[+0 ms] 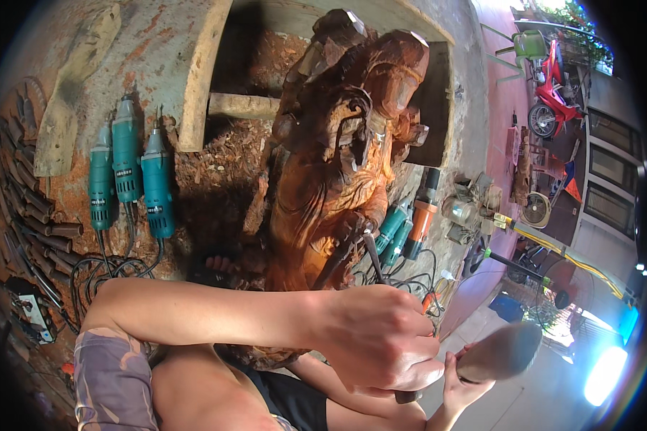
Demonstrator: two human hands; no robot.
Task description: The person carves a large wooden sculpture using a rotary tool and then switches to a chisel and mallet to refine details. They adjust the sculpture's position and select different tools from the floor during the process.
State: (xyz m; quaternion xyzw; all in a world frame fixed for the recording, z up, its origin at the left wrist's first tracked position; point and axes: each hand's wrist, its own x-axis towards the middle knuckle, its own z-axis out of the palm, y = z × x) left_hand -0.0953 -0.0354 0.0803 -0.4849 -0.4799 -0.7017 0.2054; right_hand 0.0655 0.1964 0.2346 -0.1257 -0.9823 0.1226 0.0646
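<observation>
A large reddish-brown wooden statue (pixel 323 208), carved with folds and rough facets, leans in the middle. Beside its lower right part, my left hand (pixel 381 337) is closed in a fist around a chisel (pixel 374 260). The chisel's metal shaft points up to the carved wood, and its handle end shows below the fist. At the lower right, my right hand (pixel 461 382) grips a wooden mallet (pixel 509 352) with a rounded, slightly blurred head. The mallet is close to the chisel's handle end but apart from it.
Teal power grinders (pixel 126 161) with black cables lie at the left, beside many chisels (pixel 32 215). A wooden frame (pixel 201 79) with shavings surrounds the statue's upper part. More teal grinders (pixel 394 237) and an orange-black tool (pixel 420 223) lie right. Farther off stands a red motorcycle (pixel 553 93).
</observation>
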